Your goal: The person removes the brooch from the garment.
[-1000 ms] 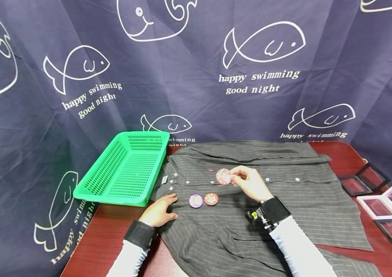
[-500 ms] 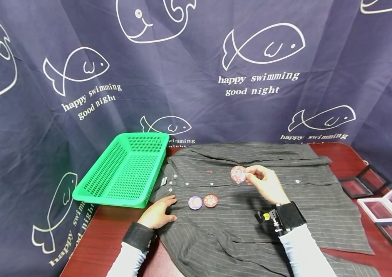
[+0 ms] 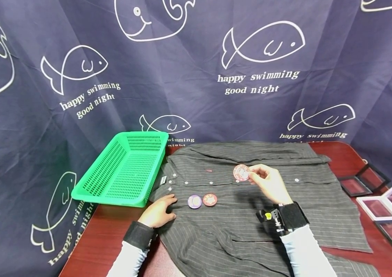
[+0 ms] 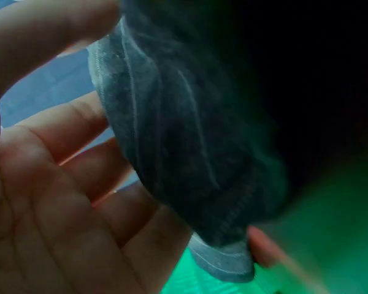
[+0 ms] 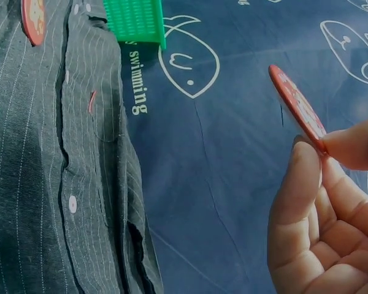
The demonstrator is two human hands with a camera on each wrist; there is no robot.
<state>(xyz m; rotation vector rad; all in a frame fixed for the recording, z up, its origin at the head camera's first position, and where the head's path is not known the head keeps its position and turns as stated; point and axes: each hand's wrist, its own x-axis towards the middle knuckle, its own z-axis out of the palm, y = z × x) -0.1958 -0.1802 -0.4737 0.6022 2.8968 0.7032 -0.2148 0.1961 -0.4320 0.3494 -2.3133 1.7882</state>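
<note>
My right hand [image 3: 270, 184] pinches a round red pin badge [image 3: 241, 172] by its edge between thumb and fingers, raised over the dark pinstriped shirt [image 3: 314, 207]. Seen edge-on in the right wrist view, the badge [image 5: 297, 109] has a patterned face and a thin pin line at its back. At the collar end, my left hand [image 3: 158, 212] rests on the shirt with its fingers loosely extended. Striped cloth [image 4: 172, 135] covers part of its fingers in the left wrist view. A purple badge [image 3: 194, 201] and another red badge [image 3: 210, 199] lie side by side on the shirt.
A green plastic basket [image 3: 137, 169] stands left of the collar. Black and white frames [image 3: 388, 204] lie at the table's right side. A small red mark [image 3: 208, 170] shows on the shirt. Behind the red-brown table [image 3: 104, 227] hangs a navy curtain [image 3: 196, 57] with fish drawings.
My right hand has moved to the right with the red pin badge, mostly in the first half second. The left hand and the two badges on the shirt have stayed in place.
</note>
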